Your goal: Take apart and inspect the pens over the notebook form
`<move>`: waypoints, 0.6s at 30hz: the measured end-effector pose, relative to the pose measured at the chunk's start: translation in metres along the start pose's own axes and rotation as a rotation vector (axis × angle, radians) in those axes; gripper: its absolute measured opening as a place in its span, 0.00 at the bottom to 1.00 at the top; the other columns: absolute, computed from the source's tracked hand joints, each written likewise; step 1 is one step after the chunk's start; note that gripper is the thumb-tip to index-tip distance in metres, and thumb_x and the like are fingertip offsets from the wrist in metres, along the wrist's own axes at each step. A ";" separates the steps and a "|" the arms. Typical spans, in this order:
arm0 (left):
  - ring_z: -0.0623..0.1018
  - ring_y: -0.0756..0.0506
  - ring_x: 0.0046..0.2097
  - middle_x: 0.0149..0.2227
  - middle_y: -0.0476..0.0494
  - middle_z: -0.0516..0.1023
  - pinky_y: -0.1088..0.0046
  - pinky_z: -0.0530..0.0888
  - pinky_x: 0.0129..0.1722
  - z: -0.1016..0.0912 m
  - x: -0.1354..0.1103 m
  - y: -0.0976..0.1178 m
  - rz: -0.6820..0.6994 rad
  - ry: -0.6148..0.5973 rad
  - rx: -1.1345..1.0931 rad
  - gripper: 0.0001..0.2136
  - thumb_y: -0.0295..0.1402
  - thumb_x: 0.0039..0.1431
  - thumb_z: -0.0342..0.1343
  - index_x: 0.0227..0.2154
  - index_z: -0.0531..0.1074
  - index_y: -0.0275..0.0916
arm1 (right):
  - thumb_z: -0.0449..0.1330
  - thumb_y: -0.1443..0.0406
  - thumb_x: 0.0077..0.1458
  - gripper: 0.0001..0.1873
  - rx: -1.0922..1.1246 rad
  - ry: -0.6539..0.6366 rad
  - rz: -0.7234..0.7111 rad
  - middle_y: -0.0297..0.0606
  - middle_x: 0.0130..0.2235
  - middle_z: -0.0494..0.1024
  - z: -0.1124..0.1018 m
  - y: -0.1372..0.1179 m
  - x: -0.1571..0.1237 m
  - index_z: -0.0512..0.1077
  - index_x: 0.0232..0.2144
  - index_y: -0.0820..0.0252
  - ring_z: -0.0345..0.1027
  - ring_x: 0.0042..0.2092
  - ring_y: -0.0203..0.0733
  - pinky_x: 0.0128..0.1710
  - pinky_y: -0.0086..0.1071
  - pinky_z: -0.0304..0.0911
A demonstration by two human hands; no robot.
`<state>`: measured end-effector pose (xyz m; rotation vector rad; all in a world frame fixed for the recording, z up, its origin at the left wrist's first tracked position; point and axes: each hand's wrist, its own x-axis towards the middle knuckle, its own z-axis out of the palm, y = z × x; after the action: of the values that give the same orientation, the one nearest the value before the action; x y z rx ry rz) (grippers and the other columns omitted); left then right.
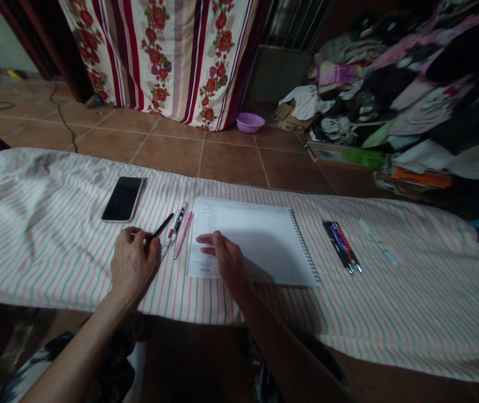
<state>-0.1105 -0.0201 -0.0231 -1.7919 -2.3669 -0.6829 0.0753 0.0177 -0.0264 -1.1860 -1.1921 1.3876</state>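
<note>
My left hand (135,257) is closed around a black pen (163,224), whose far end points up and to the right. Just right of it lie a pink pen (184,235) and a patterned black, white and red pen (177,225), side by side on the striped cloth. Over the left part of a spiral-bound notebook (260,235) is my right hand (226,253), its fingers extended and apart with nothing in them. Whether it touches the page I cannot tell. The notebook's spiral runs along its right edge.
A smartphone (124,199) lies beyond my left hand. Several pens (342,246) and a pale green pen (377,242) rest right of the notebook. On the tiled floor beyond stand a purple basin (250,122) and a heap of clothes (415,95), near a floral curtain (172,56).
</note>
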 end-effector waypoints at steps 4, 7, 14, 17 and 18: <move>0.69 0.37 0.44 0.42 0.37 0.72 0.63 0.68 0.40 -0.001 -0.001 0.002 0.017 0.001 0.056 0.15 0.40 0.58 0.47 0.38 0.73 0.37 | 0.49 0.47 0.56 0.26 -0.004 0.024 -0.042 0.44 0.35 0.79 -0.003 -0.002 0.000 0.75 0.31 0.61 0.73 0.39 0.45 0.39 0.39 0.68; 0.68 0.37 0.44 0.42 0.35 0.72 0.62 0.66 0.42 -0.002 -0.001 0.004 0.068 0.053 0.069 0.16 0.41 0.58 0.48 0.40 0.73 0.35 | 0.48 0.48 0.57 0.25 -0.011 0.034 -0.061 0.43 0.35 0.79 -0.006 -0.005 0.000 0.75 0.30 0.61 0.73 0.39 0.44 0.38 0.38 0.68; 0.69 0.39 0.38 0.33 0.39 0.72 0.64 0.64 0.38 -0.007 -0.005 0.021 0.177 0.035 0.094 0.14 0.38 0.59 0.46 0.34 0.75 0.38 | 0.50 0.46 0.55 0.26 0.011 0.068 -0.052 0.43 0.33 0.79 -0.011 -0.007 0.000 0.75 0.28 0.60 0.73 0.37 0.44 0.35 0.37 0.67; 0.70 0.39 0.36 0.30 0.39 0.72 0.64 0.64 0.37 -0.007 -0.004 0.025 0.187 -0.056 0.151 0.14 0.38 0.60 0.44 0.33 0.74 0.39 | 0.50 0.46 0.54 0.26 0.025 0.070 -0.053 0.43 0.32 0.79 -0.013 -0.006 0.002 0.75 0.27 0.60 0.73 0.37 0.44 0.35 0.37 0.67; 0.70 0.40 0.36 0.30 0.40 0.72 0.65 0.64 0.36 -0.007 -0.003 0.026 0.185 -0.087 0.161 0.14 0.38 0.60 0.44 0.33 0.73 0.39 | 0.50 0.46 0.55 0.26 0.025 0.070 -0.051 0.43 0.32 0.79 -0.013 -0.005 0.002 0.75 0.27 0.60 0.73 0.36 0.44 0.35 0.37 0.67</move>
<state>-0.0863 -0.0205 -0.0104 -1.9722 -2.1981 -0.3885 0.0883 0.0217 -0.0221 -1.1689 -1.1455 1.3091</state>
